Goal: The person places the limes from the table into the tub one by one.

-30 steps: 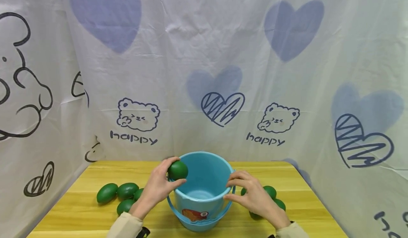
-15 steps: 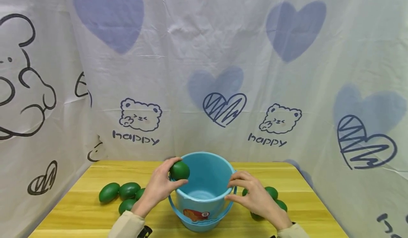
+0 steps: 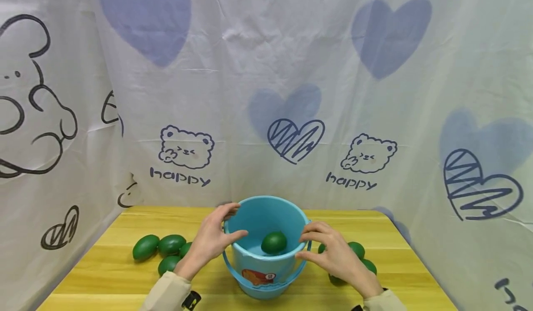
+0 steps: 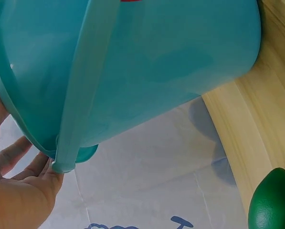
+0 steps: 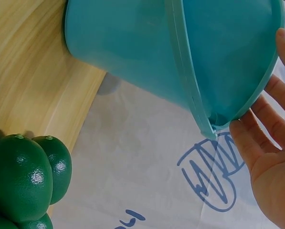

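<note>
A light blue bucket stands upright on the table, its handle lowered against the front. Inside it lies one smooth, dark green oval fruit; its exact kind is unclear. My left hand is at the bucket's left rim, thumb and fingers spread apart with nothing between them. On the opposite side, my right hand has its loosely curved fingers touching the rim, near the handle joint. Both wrist views show fingertips at the rim, with palms away from the bucket wall.
Several matching green fruits lie left of the bucket on the wooden table. Another cluster of green fruits sits to its right, partly hidden by my right hand in the head view. A printed cloth hangs behind the table.
The green fruit has left my left hand and now lies inside the bucket. My left hand's fingers have let go and stay by the rim. My right hand keeps its place.
</note>
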A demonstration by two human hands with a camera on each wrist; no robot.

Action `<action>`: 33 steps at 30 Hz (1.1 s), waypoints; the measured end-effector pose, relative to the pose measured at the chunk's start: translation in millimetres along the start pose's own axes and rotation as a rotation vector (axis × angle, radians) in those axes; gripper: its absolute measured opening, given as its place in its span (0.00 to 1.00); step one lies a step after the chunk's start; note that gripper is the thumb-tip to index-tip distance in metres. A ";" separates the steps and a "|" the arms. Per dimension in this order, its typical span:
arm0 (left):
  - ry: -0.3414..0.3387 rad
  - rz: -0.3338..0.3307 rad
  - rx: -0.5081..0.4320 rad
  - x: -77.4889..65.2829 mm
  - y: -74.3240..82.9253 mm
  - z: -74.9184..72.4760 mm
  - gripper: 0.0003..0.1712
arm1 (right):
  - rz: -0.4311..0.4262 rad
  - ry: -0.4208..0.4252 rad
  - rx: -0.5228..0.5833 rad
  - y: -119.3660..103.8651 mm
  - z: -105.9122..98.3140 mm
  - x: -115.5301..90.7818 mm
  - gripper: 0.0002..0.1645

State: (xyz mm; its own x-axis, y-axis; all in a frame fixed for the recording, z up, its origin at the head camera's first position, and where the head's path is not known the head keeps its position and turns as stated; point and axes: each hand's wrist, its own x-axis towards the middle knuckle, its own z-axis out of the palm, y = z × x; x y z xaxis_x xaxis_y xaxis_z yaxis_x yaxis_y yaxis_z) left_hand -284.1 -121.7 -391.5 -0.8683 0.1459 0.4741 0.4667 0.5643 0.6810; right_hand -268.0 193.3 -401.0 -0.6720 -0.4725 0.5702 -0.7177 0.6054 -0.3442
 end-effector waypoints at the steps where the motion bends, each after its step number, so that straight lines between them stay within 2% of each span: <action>1: 0.004 0.004 0.001 -0.6 0.1 -0.1 0.37 | 0.001 -0.001 0.000 -0.1 -0.1 0.1 0.13; 6: 0.036 0.030 -0.012 -5.5 -3.4 1.5 0.35 | 0.005 -0.012 0.001 -0.2 0.5 -2.2 0.13; 10: 0.067 0.049 -0.063 -8.5 -9.5 1.3 0.34 | 0.009 -0.006 0.001 -0.2 1.5 -4.9 0.13; 13: 0.098 0.040 -0.085 -10.5 -16.8 -1.6 0.33 | 0.010 0.006 -0.001 -0.6 1.8 -5.0 0.13; 18: 0.147 -0.026 -0.078 -17.1 -32.8 -14.3 0.33 | -0.002 0.004 -0.009 -2.1 -0.2 0.8 0.13; 24: 0.166 -0.092 -0.044 -24.6 -56.5 -34.9 0.31 | -0.006 0.001 -0.019 -2.6 -3.8 6.5 0.14; 33: 0.174 -0.210 0.048 -51.3 -95.0 -65.2 0.31 | 0.007 -0.015 -0.007 -2.8 -1.2 1.9 0.14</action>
State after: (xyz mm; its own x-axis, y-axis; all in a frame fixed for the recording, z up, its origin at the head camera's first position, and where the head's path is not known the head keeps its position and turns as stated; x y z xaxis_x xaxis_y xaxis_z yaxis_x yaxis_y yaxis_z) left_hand -272.9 -235.7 -444.1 -0.9015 -0.1177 0.4164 0.2671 0.6057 0.7495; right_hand -267.0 191.4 -398.0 -0.6799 -0.4775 0.5566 -0.7115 0.6134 -0.3429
